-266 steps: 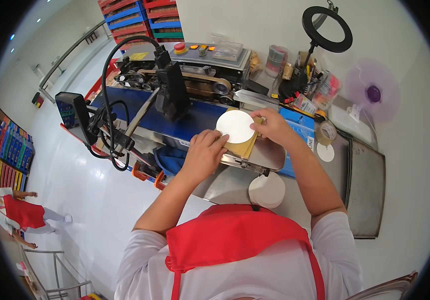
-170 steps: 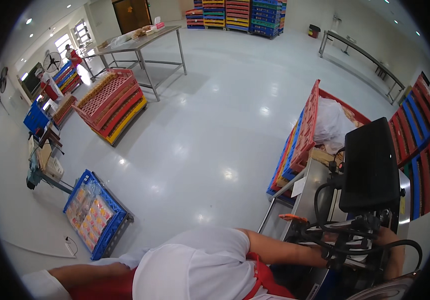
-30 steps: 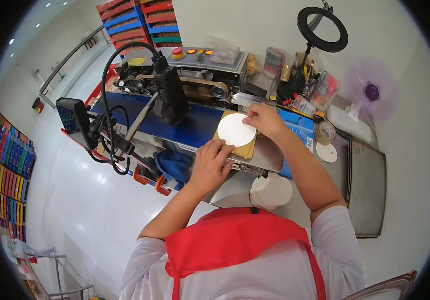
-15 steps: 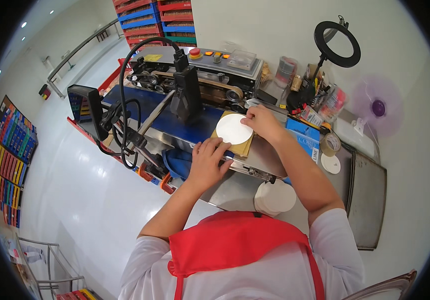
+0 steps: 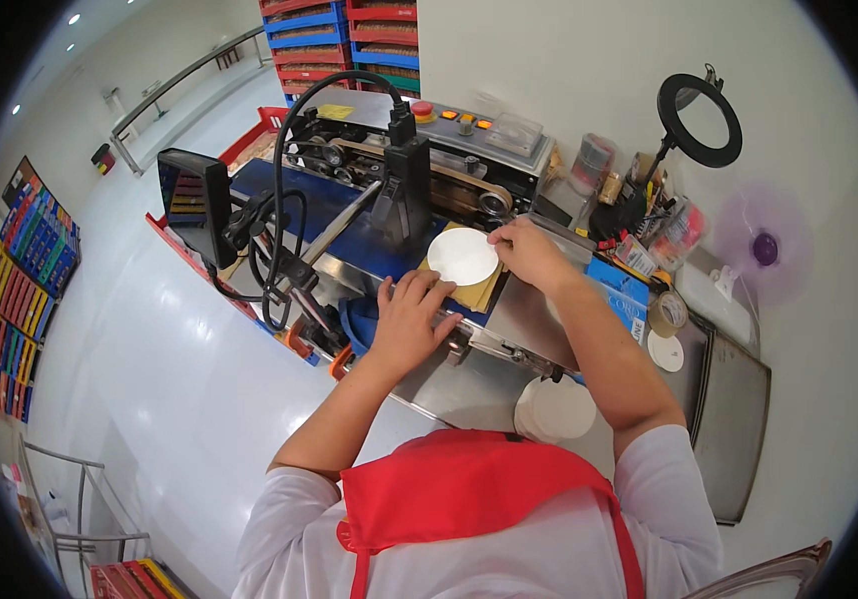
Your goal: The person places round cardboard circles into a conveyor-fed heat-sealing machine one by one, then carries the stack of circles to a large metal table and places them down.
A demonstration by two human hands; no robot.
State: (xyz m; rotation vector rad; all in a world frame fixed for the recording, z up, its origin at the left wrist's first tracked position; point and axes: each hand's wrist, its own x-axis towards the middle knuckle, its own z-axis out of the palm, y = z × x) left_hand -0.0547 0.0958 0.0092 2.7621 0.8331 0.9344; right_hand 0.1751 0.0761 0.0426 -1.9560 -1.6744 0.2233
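Observation:
A flat white disc (image 5: 463,257) lies over a tan paper piece or packet (image 5: 479,294) at the right end of a blue conveyor belt (image 5: 347,238). My right hand (image 5: 534,255) pinches the disc's right edge between thumb and fingers. Across the machine's near metal edge rests my left hand (image 5: 409,324), fingers spread, its fingertips by the disc's lower left rim and touching the tan paper. Just left of the disc stands a black printer head (image 5: 405,190) with a cable looping from its top.
Below the belt sits a stack of white discs (image 5: 555,409). Tape rolls (image 5: 667,313), a blue box (image 5: 617,295), a ring light (image 5: 699,120) and a purple fan (image 5: 765,249) are on the right. A screen (image 5: 194,212) on an arm stands left; stacked crates (image 5: 339,45) rise behind.
The view has shifted slightly, so the machine appears farther right and lower. Both hands stay at the disc and the tan paper, with little movement of their own.

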